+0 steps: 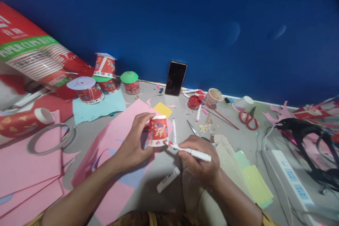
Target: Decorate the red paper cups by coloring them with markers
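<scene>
A red printed paper cup [158, 130] with a white band along its lower edge is upside down in my left hand [136, 141], whose fingers wrap its left side. My right hand [200, 155] grips a white marker [197, 154] with a red tip. That tip meets the white band at the cup's lower right, where small red flower marks show. Beneath the cup lies pink paper [127, 123] with a yellow square [162, 109] on it. A glue stick [168, 180] rests below the cup, and another white marker [174, 130] lies just to its right.
Several decorated cups [87, 93] stand at the back left beside a pack of paper cups [37, 49]. A phone [176, 78] leans on the blue wall. Red-handled scissors [249, 118], a cloth [225, 159], a tape roll [51, 139] and a power strip [292, 180] lie around.
</scene>
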### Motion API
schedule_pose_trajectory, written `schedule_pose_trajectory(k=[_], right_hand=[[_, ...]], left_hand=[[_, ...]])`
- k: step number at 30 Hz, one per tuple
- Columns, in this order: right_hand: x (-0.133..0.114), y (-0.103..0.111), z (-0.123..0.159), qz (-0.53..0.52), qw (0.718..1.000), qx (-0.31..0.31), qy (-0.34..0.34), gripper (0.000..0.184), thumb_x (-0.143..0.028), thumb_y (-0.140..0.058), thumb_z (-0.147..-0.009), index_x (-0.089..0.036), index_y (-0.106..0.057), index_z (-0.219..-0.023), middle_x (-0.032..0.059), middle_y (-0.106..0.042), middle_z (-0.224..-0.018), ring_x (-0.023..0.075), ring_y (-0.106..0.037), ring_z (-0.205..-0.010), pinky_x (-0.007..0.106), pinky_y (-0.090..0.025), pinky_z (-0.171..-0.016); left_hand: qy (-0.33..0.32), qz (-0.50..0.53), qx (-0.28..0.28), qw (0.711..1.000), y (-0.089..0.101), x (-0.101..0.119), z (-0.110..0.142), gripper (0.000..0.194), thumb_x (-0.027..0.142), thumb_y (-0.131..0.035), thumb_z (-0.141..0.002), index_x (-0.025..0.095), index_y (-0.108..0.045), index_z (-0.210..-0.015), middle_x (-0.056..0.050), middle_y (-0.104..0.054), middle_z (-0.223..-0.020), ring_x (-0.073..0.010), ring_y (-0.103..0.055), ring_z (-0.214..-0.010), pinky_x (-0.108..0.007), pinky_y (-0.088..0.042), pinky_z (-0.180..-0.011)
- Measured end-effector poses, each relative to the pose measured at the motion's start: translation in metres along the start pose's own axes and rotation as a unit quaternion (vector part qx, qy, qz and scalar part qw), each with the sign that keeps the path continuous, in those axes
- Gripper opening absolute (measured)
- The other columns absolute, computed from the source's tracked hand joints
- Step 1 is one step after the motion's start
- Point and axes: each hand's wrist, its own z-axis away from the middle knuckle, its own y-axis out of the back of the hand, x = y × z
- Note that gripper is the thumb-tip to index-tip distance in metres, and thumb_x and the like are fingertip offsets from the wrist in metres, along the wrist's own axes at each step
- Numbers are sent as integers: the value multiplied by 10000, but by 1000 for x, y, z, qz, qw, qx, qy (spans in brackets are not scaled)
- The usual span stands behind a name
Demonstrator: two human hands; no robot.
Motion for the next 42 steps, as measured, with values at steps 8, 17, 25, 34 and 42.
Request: schedule_pose_trajectory(k=[8,17,25,34,42], right_hand=[[0,0,-2,6,1000,5,10,173,-261,-666,-1102,-224,-771,-970,31,-831,-743,184,-775,-606,285,-624,-596],[1,0,-1,10,1000,-2,6,177,-268,-659,-1104,-226,-773,-975,32,-831,-743,188,-781,-610,289,-624,-598],[2,-1,0,4,1000,-2,14,183,-295,-668,-1119,-219,-764,-983,33,-832,-754,177,-773,-619,271,-608,-616],[1,-2,1,-14,1000,-4,13,225,-335,-648,-1142,-219,-777,-999,53,-840,-771,189,-791,-645,290,-634,-632],[3,-1,2,-13,1000,-11,-4,143,-257,-685,-1082,-218,-783,-985,45,-841,-771,189,-794,-647,284,-644,-642]], left_hand=[[-3,-7,-3,1000,1,0,1,728,218,-712,-931,308,-423,-1593,-145,-487,-1585,-367,-553,-1501,-545,-611,-1179],[-5,-9,-2,1000,0,-1,0,712,259,-729,-944,304,-426,-1587,-147,-490,-1578,-368,-552,-1494,-538,-610,-1175],[-5,-7,-4,1000,1,1,0,721,291,-753,-943,311,-425,-1585,-144,-493,-1574,-370,-550,-1496,-544,-610,-1170],[-16,-7,3,1000,-2,-2,1,738,346,-783,-940,320,-439,-1592,-143,-509,-1578,-380,-561,-1487,-559,-608,-1169],[-12,-7,16,1000,-4,-6,2,753,392,-808,-923,312,-466,-1589,-144,-525,-1574,-378,-565,-1479,-559,-602,-1175]])
